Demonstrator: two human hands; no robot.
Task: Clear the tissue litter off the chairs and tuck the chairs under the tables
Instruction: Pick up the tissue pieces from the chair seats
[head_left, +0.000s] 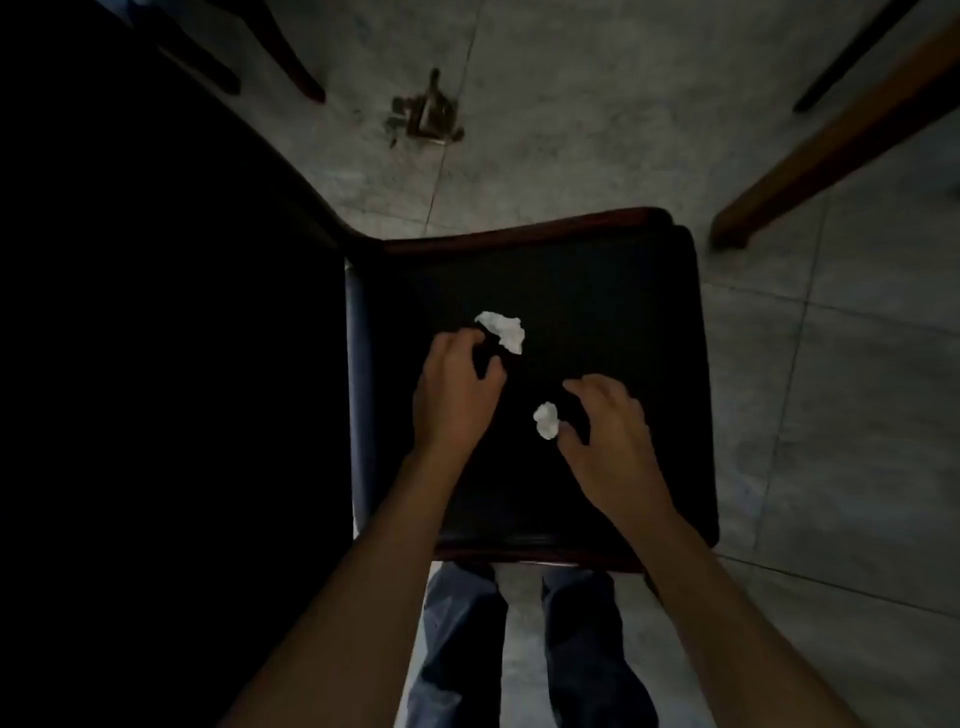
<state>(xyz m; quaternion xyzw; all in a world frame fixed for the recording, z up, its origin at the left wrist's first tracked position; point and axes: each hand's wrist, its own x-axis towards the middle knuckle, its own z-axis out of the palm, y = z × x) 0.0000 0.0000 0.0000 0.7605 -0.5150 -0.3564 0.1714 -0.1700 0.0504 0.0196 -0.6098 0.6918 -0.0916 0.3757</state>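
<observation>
Both forearms are bare from the near edge of the picture to the wrists, with no sleeve in sight. The left hand (457, 395) and right hand (610, 431) wear no gloves, rings or watch. Below them the legs are in blue denim trousers (457, 649), creased at the knees.

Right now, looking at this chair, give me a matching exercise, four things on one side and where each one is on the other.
Things:
1. larger tissue
2. smaller tissue
3. stain
4. seat

Places:
A. on the floor beyond the chair
B. by the left hand fingers
C. under both tissues
D. by the right hand fingers

Pairs: 1-B, 2-D, 3-A, 4-C
</observation>
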